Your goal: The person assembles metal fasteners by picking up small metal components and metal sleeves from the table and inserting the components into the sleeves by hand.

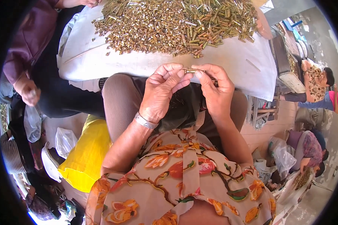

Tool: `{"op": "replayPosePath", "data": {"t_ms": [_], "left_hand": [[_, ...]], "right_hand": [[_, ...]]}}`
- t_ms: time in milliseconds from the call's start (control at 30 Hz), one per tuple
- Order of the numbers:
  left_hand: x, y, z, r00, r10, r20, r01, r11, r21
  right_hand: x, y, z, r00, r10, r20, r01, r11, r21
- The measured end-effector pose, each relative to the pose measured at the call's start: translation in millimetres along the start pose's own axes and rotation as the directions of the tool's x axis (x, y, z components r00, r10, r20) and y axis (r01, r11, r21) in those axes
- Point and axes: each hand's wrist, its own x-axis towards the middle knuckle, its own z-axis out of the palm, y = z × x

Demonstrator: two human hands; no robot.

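My left hand point(159, 88) and my right hand point(218, 90) meet just in front of the table's near edge. Between their fingertips is a thin gold-coloured metal rod-like fitting point(190, 71), pinched at one end by each hand. More gold-coloured metal pieces point(215, 81) show in the curled fingers of my right hand; their exact kind is partly hidden. Beyond my hands a big heap of small gold-coloured nut-like pieces point(146, 32) lies on the table, with longer threaded-looking tubes or studs point(221, 24) mixed in on its right side.
A white cloth point(86, 63) covers the table, with a thin stick point(84, 53) on it. On the left sits a person in a purple sleeve point(24, 56). A yellow sack point(88, 157) lies beside my left leg. Other people work at right, near a clear plastic bag point(283, 157).
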Motion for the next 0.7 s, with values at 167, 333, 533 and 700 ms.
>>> {"op": "replayPosePath", "data": {"t_ms": [167,333,533,700], "left_hand": [[-2.8,0.1,3.1,0.999,-0.002,-0.034,0.001,1.000,-0.005],[-3.8,0.6,1.7,1.000,0.008,-0.024,-0.009,0.999,-0.039],[-5.8,-0.2,6.5,0.999,0.033,-0.028,-0.034,0.999,-0.019],[-6.3,-3.4,9.0,0.990,0.130,-0.061,-0.122,0.984,0.128]], "right_hand": [[-1.5,0.4,1.8,0.996,-0.091,0.024,0.092,0.995,-0.039],[-3.2,-0.9,2.5,0.977,-0.207,0.040,0.211,0.961,-0.179],[-4.1,2.5,0.6,0.970,-0.240,0.040,0.243,0.945,-0.218],[-4.1,6.0,0.6,0.964,-0.263,0.025,0.261,0.938,-0.228]]}}
